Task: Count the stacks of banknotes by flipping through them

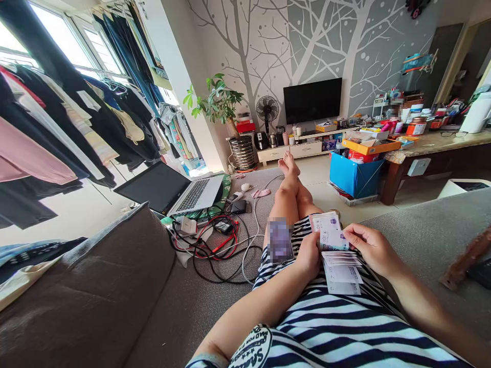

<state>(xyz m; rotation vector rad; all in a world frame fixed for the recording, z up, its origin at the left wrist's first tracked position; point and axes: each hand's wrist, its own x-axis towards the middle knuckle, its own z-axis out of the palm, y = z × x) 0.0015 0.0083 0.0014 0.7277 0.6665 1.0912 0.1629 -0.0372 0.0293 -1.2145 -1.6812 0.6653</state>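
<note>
Holding printed paper slips (330,231) over striped clothing (345,314), clamped in the left hand (308,255), pinched at the far edge by the right hand (369,245). Apparently leafing through; next, likely needing a light one-slip pinch. Just below, fanned slips (342,275); well leftward, a laptop (195,195).

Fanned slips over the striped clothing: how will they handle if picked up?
The fanned slips look thin, so probably light and bendy. Overlapping with no visible clip, they'd likely slide apart. The striped clothing looks soft, perhaps shifting underneath.

Both hands (309,254) grip close together, forearms (253,301) converging.
</note>
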